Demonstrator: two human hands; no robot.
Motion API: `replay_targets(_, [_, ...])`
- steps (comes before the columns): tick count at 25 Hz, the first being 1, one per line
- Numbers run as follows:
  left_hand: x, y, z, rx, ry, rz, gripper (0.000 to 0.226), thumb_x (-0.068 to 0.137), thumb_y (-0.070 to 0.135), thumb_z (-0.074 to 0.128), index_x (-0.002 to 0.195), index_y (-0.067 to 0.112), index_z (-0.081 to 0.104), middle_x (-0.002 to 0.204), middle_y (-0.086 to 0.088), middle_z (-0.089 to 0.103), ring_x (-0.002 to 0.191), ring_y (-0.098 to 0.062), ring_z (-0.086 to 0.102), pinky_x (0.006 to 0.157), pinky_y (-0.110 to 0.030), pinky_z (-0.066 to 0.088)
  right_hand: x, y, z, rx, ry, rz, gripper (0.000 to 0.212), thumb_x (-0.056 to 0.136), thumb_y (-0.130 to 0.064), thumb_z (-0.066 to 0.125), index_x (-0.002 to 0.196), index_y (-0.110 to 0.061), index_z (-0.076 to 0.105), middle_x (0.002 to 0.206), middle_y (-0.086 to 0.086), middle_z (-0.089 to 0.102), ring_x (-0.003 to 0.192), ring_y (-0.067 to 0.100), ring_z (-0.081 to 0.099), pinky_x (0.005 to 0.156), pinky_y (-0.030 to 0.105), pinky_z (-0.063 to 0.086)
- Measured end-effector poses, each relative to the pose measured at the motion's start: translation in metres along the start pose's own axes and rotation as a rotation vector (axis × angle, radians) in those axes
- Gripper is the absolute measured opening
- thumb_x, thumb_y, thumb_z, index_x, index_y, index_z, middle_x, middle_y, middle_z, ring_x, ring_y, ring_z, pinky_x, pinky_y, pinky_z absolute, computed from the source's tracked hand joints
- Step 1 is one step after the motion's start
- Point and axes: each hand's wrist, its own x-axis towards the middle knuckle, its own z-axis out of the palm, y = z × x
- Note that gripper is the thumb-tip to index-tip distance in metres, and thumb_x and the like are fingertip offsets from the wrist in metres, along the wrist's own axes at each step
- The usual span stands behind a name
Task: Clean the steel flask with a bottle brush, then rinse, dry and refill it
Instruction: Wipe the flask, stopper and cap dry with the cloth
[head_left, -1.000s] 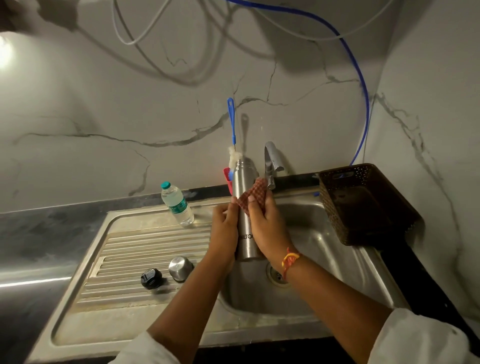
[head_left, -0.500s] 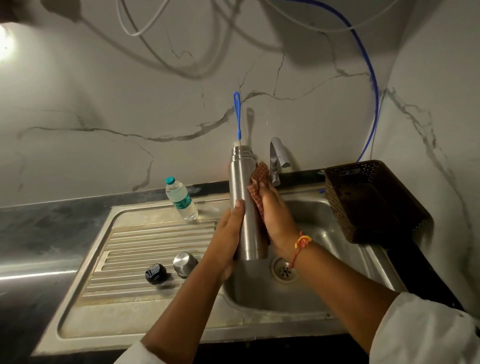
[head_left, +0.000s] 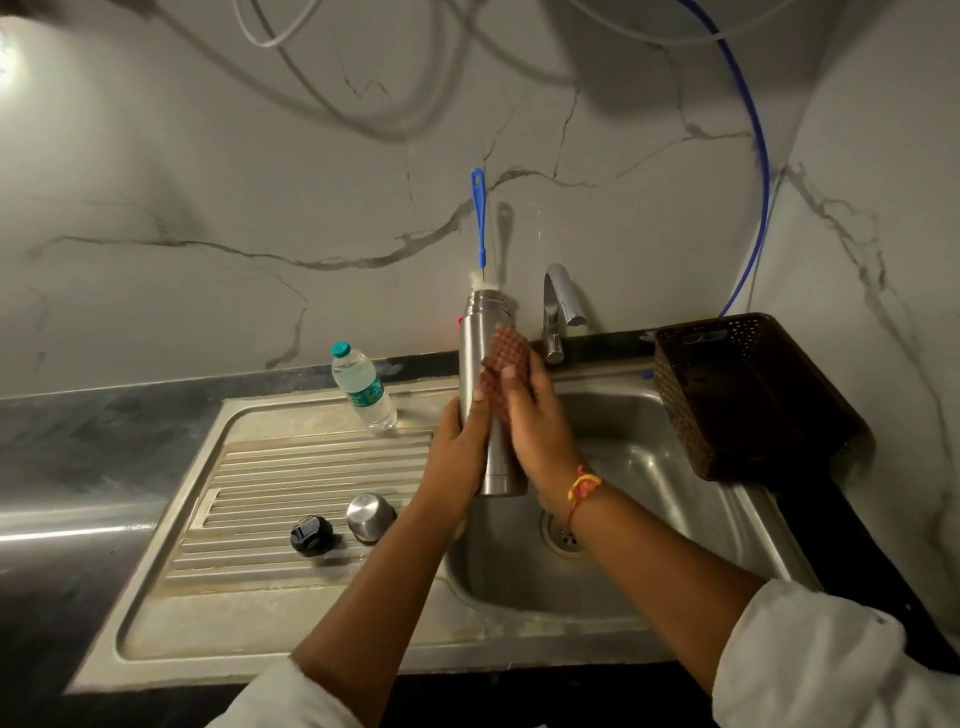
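Steel flask (head_left: 480, 343) upright in the air above the sink basin (head_left: 649, 452), open mouth on top, base clear of the basin floor. Left hand (head_left: 457, 457) wrapped round the lower body from the left, fingers (head_left: 475, 410) curled and pressed together on the metal. Right hand (head_left: 535, 431) on the opposite side, fingers close together and curved over a reddish checkered cloth (head_left: 506, 358), holding that cloth against the upper right of the flask. Orange-red thread bracelet (head_left: 584, 486) on the right wrist, white sleeves at both forearms. Bottle brush (head_left: 479, 218) standing in the flask mouth, blue handle straight up, a tuft of white bristles just above the rim. Chrome tap (head_left: 558, 306) just right of the flask, behind the basin. On the ribbed drainboard (head_left: 291, 467) to the left: black stopper (head_left: 310, 535) and steel cap (head_left: 369, 512) side by side, near the left forearm; farther back, a clear plastic water bottle (head_left: 366, 389) with a teal cap, tilted. Brown perforated basket (head_left: 753, 395) at the right edge of the sink. Blue hose (head_left: 761, 156) down the marble wall behind the basket. Dark tabletop (head_left: 67, 441) left of the sink.
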Motion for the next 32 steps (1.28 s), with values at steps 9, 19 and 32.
replay_targets(9, [-0.002,0.0,-0.019,0.1,-0.148,-0.166,0.076,0.081,0.031,0.087,0.14,0.031,0.038,0.123,-0.005,0.063,0.103,-0.022,0.07,0.073,-0.032,0.062,0.012,-0.033,-0.013,0.076,-0.09,0.226,0.053,0.099,-0.059,0.041,0.142,-0.029,0.045,0.121,0.008,0.067,0.102,0.023,0.069,0.082,0.038,0.057])
replay_targets(19, [0.006,0.023,-0.025,1.253,-0.01,0.118,0.071,0.076,0.042,0.085,0.134,0.024,0.048,0.114,0.002,0.067,0.091,-0.014,0.06,0.076,-0.028,0.053,0.033,-0.011,-0.01,-1.454,-0.143,-0.682,0.05,0.099,-0.055,0.031,0.118,-0.026,0.068,0.131,0.004,0.064,0.13,0.03,0.051,0.109,0.043,0.036])
replay_targets(32, [0.008,0.021,-0.037,0.931,0.085,0.107,0.062,0.077,0.049,0.085,0.127,0.027,0.057,0.111,0.006,0.069,0.098,-0.014,0.065,0.079,-0.024,0.052,0.029,0.008,-0.007,-1.071,0.015,-0.974,0.04,0.101,-0.041,0.043,0.122,-0.018,0.069,0.131,0.002,0.064,0.127,0.019,0.053,0.115,0.044,0.031])
